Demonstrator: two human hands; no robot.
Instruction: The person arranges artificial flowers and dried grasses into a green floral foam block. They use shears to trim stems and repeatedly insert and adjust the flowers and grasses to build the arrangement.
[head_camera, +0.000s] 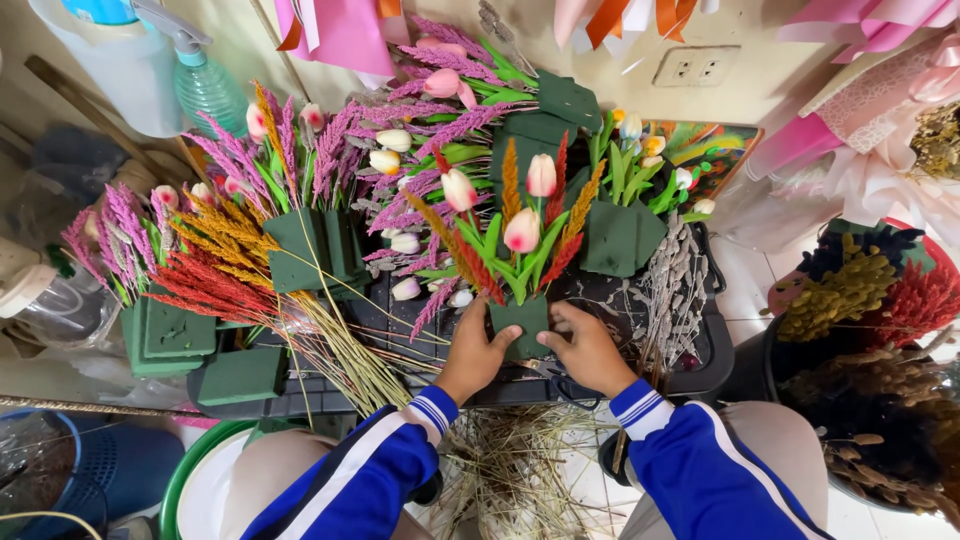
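Head view shows the left hand (474, 352) and right hand (587, 349) both clamped around a dark green floral foam block (522, 322) stuffed with pink tulips (523, 231), sitting on the black plastic crate (708, 345).

Around the green foam block (520, 325), tulip arrangements (525, 215) crowd twelve o'clock and loose dried stems (340, 350) lie at nine. Grey dried sprigs (672, 285) stand at three o'clock. Only six o'clock, toward the cut straw litter (520, 470), leaves passage.

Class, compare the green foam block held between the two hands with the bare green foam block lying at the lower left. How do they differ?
The held foam block stands upright, filled with tulips and coloured spikes, clasped by the left hand and right hand. The bare foam block lies flat, empty and untouched. Both are dark green foam.
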